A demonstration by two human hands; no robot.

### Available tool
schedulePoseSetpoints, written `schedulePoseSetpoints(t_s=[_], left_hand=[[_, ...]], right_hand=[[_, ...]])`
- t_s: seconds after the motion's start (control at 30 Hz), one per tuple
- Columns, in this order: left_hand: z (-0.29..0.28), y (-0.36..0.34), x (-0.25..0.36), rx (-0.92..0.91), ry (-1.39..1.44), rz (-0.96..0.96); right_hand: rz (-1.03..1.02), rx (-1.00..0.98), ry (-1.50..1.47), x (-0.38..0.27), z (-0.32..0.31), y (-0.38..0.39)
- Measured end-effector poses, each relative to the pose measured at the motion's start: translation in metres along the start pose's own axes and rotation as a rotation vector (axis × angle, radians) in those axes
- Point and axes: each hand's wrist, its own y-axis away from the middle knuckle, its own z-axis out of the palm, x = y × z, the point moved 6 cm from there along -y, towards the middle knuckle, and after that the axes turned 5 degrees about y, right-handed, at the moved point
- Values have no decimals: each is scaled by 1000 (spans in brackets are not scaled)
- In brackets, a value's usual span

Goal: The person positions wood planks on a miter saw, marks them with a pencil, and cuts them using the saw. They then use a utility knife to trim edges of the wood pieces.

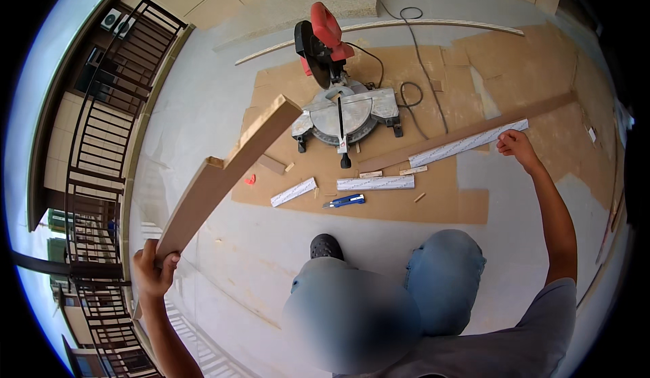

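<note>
My left hand [154, 268] is wrapped round the lower end of a long brown board [220, 175] and lifts it at a slant, its far end up by the saw. A step is notched in the board's edge, and pale bare material shows along the cut. My right hand [518, 149] has its fingers curled in, and I make out nothing in them. It appears beside the end of a long white-filmed strip [470, 142]. Behind that strip lies a long brown board [474, 129]. A miter saw [332, 83] with a red handle stands ahead, its head raised.
Cardboard [440, 195] covers the floor under the saw. On it lie short filmed offcuts [376, 183], a blue utility knife [344, 201] and small scraps. A black cord [420, 60] trails behind. Farther back is a long thin strip [420, 23]. A railing [108, 134] runs along the left.
</note>
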Motion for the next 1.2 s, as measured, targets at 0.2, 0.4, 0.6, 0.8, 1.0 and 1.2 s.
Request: schedulePoseSetpoints(t_s=[0.2, 0.4, 0.6, 0.8, 1.0, 1.2], left_hand=[[192, -96, -92, -471, -21, 18], [290, -196, -136, -790, 138, -91], [391, -287, -201, -871, 51, 161], [471, -367, -248, -711, -104, 341], [516, -425, -251, -673, -15, 422], [519, -452, -265, -893, 190, 132]], right_hand=[[-224, 197, 97, -159, -30, -36], [-432, 214, 346, -306, 45, -57], [-444, 179, 438, -392, 125, -123], [-483, 218, 336, -465, 218, -240], [-471, 260, 744, -509, 285, -314], [-323, 198, 671, -505, 318, -335]])
